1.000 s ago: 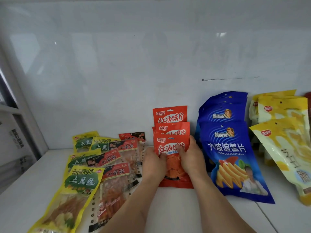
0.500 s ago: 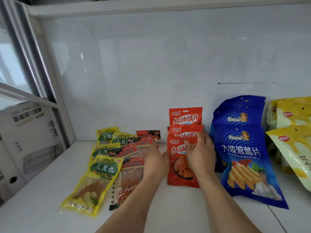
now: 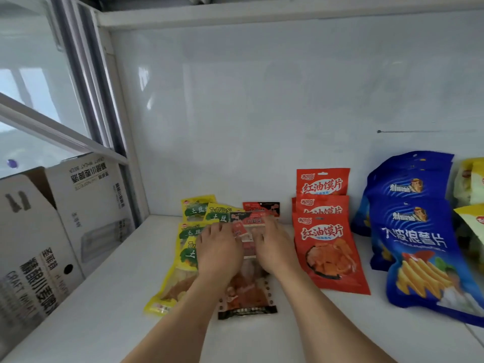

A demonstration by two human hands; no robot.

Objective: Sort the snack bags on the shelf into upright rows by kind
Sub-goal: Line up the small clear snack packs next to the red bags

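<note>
Hands on the clear red-label bags (image 3: pixel 247 289) lying flat mid-shelf: left hand (image 3: pixel 218 251) and right hand (image 3: pixel 273 248) both spread, palms down, grip unclear. Orange bags (image 3: pixel 327 247) stand just right.

A shop's stockroom, it seems — a white shelf (image 3: pixel 110 305) holding many duplicate snack bags (image 3: pixel 324 247), craft beer cartons (image 3: pixel 86 203) left of it.

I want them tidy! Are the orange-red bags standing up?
Yes, leaning upright: the orange-red bags overlap in a row, tops propped toward the back wall.
</note>
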